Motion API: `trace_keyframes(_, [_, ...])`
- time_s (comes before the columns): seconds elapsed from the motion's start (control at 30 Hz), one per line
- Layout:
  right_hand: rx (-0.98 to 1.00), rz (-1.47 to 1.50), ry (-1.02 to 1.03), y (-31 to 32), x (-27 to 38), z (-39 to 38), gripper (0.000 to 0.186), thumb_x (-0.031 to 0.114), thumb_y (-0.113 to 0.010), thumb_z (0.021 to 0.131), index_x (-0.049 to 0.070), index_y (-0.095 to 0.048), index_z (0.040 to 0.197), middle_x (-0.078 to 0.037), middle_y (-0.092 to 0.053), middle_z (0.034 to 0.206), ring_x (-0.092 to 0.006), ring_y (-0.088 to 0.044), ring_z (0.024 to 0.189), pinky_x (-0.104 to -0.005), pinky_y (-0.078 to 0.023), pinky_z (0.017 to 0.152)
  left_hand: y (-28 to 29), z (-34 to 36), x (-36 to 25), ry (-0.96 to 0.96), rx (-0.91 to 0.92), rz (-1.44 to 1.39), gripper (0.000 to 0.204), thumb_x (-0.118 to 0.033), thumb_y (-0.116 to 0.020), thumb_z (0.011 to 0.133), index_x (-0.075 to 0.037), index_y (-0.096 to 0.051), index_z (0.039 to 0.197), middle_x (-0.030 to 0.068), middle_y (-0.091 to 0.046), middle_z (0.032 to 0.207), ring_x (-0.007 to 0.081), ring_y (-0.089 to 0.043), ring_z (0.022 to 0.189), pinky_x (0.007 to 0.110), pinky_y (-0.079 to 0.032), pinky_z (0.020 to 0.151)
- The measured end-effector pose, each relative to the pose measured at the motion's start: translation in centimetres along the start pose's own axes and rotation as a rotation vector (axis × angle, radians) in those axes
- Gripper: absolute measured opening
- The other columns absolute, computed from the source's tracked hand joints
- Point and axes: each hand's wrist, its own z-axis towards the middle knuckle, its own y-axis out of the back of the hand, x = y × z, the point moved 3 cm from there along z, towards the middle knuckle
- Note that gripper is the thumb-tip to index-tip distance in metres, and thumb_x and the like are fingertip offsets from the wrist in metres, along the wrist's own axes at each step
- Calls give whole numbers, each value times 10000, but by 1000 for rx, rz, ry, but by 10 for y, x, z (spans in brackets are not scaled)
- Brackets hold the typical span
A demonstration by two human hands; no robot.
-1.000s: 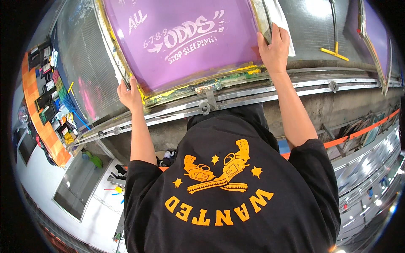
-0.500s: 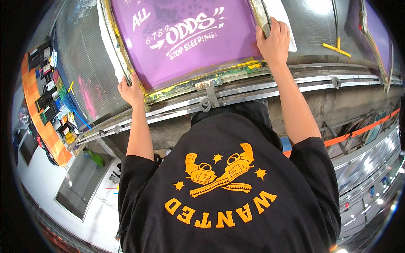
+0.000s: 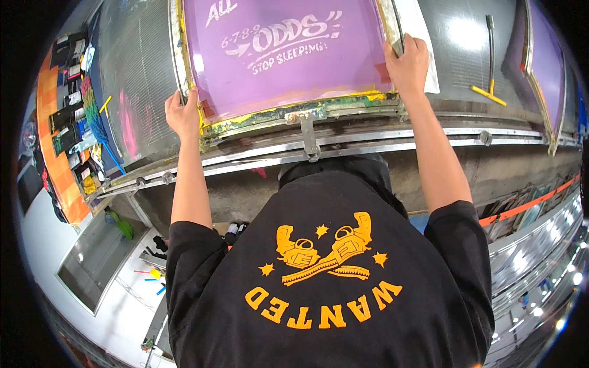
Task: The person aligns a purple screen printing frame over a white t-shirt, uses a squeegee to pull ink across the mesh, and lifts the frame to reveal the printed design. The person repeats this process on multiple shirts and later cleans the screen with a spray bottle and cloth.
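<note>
Over a grey print table (image 3: 141,73); both hands' grips (image 3: 181,115) (image 3: 407,63) closed on purple screen frame (image 3: 288,113).

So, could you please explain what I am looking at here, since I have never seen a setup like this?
The picture comes from a wide fisheye camera worn on a person's head, looking down, so straight edges bend near the rim. The black shirt with an orange print is the person's own chest. Both bare arms reach forward. The left hand grips the left side of a purple printing screen in a paint-stained frame, and the right hand grips its right side. The screen lies on a long grey table with metal rails along its near edge. A second purple screen sits farther right, with a yellow-ended tool between them.
</note>
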Motion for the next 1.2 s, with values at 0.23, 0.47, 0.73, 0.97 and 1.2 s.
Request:
trace_keyframes(0.23, [31,20,-51,-5,-1,-14,639,399,-757,874,-54,-604,1298,-248,-571,1284,-401,-537,1218,-507,-412,1053,-24,-18,34,105,18,-44,712,-509,-758,862,71,-658,1262,202,-623,1323,348,-590,1239,428,-453,1055])
trace_keyframes(0.47, [109,-124,-51,-8,5,-9,724,508,-636,947,-79,-544,1360,-281,-476,1465,-426,-420,1398,-505,-322,1174,-21,-14,19,137,28,-12,729,-507,-718,895,24,-584,1377,194,-618,1291,351,-577,1223,441,-445,1049])
trace_keyframes(0.73, [141,-229,-32,-6,14,-8,643,398,-602,971,-103,-518,1366,-286,-479,1474,-426,-399,1421,-497,-308,1190,-25,-14,16,190,101,45,706,-532,-646,937,-62,-554,1456,161,-580,1295,345,-551,1221,443,-443,1039])
trace_keyframes(0.97, [153,-227,-26,-5,13,-14,624,383,-600,974,-105,-521,1355,-291,-454,1490,-430,-390,1418,-501,-301,1190,-28,-24,25,153,80,113,677,-500,-659,938,-39,-572,1427,166,-589,1269,349,-536,1232,449,-439,1045])
trace_keyframes(1.2, [108,-219,-12,-4,17,-12,587,339,-611,965,-107,-522,1335,-285,-479,1461,-439,-422,1389,-509,-322,1174,-29,-14,15,137,59,97,656,-492,-664,935,-13,-604,1379,175,-600,1287,358,-537,1232,454,-437,1055])
